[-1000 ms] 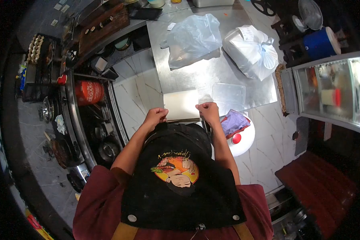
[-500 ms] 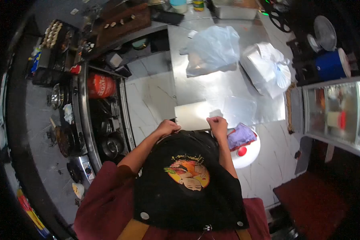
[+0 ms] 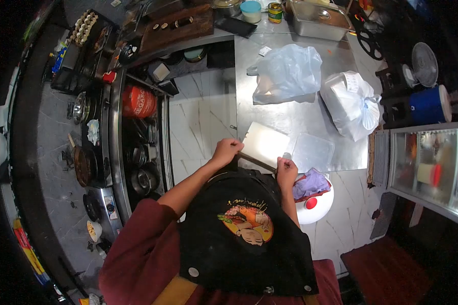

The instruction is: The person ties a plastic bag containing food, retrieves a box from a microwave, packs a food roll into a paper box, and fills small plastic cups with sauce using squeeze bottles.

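One pale sheet [image 3: 265,145] sits near the middle of the frame, held between the left hand [image 3: 229,151] and the right hand [image 3: 287,171]. It is a cream rectangle, set askew so that its right end dips towards the bottom of the frame. A bright patch of light washes over its middle, while its upper left corner looks softly rounded. Small dark marks run along its left edge, and a thin brownish-dark strip shows beneath its lower edge. Whether it is a single layer or several, I cannot tell.

The left hand pinches the lower left corner between thumb and fingers; the right hand, its fingers curled, pinches the lower right corner. Behind the sheet lies the shiny metal desk [image 3: 254,109]; whether the two touch is unclear.

Just right of the sheet lies a clear plastic box [image 3: 314,151]. Further up the frame are a bluish plastic bag [image 3: 290,71] and, to its right, a knotted white bag [image 3: 350,107]. A purple cloth [image 3: 312,184] lies below the box, near the right hand.
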The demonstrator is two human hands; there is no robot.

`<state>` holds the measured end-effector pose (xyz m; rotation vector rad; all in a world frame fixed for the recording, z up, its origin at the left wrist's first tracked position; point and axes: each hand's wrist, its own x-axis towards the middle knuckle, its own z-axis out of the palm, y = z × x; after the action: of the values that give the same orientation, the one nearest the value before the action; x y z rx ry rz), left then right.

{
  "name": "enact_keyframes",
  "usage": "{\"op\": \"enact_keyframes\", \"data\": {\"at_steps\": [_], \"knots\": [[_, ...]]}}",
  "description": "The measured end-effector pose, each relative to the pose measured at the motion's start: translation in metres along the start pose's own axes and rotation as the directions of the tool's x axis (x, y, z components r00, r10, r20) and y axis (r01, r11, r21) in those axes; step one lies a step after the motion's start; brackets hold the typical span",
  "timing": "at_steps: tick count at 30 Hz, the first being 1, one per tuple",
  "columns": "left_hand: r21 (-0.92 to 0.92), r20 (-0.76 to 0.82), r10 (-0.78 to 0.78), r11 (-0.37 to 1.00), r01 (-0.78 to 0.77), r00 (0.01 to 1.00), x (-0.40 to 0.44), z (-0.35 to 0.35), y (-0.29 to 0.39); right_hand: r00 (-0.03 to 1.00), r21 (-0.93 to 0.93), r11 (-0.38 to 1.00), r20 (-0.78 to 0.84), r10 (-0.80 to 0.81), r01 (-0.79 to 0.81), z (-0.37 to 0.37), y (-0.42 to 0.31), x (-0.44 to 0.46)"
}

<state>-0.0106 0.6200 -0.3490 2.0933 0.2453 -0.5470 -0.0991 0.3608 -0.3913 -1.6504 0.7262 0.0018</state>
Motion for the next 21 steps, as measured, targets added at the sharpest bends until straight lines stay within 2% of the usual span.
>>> {"op": "enact_keyframes", "data": {"at_steps": [2,4,7,10,11,14,15,16,18,19,21], "knots": [[0.004,-0.109,0.137,0.99,-0.138,0.985,0.007,0.008,0.004,0.993,0.168,0.979,0.042,0.112,-0.118,0.004,-0.004,-0.005],[-0.001,-0.121,0.106,0.994,-0.107,0.987,0.009,0.009,0.007,0.98,0.284,0.938,0.072,0.187,-0.2,0.009,-0.001,-0.011],[-0.042,-0.138,0.038,0.998,-0.045,0.99,0.006,0.007,0.003,0.977,0.366,0.906,0.094,0.192,-0.213,0.011,0.008,-0.012],[-0.079,-0.133,-0.037,0.997,0.027,0.99,0.008,0.009,-0.005,0.982,0.348,0.919,0.083,0.169,-0.188,0.008,0.005,-0.009],[-0.09,-0.127,-0.062,0.995,0.051,0.99,0.011,0.013,-0.011,0.97,0.267,0.936,0.148,0.195,-0.229,0.004,0.011,-0.002],[-0.232,-0.105,-0.159,0.964,0.132,0.982,0.016,0.018,-0.021,1.0,0.253,0.968,-0.016,0.005,0.0,0.011,-0.003,-0.008],[-0.317,-0.074,-0.21,0.932,0.177,0.975,0.014,0.018,-0.018,0.999,0.18,0.982,0.013,0.047,-0.049,0.009,-0.014,-0.01],[-0.332,-0.063,-0.22,0.924,0.188,0.973,0.015,0.019,-0.02,0.995,0.041,0.995,-0.033,-0.093,0.094,0.009,-0.025,-0.013],[-0.365,-0.045,-0.246,0.906,0.213,0.968,0.019,0.021,-0.029,0.926,-0.25,0.902,-0.053,-0.375,0.351,0.009,-0.039,-0.016],[-0.369,-0.047,-0.176,0.918,0.147,0.983,0.019,0.021,-0.027,0.946,-0.297,0.901,0.024,-0.323,0.315,0.008,-0.043,-0.016],[-0.379,-0.054,-0.035,0.925,0.012,0.998,0.02,0.021,-0.025,0.892,-0.402,0.804,0.079,-0.446,0.438,0.009,-0.049,-0.015]]}}
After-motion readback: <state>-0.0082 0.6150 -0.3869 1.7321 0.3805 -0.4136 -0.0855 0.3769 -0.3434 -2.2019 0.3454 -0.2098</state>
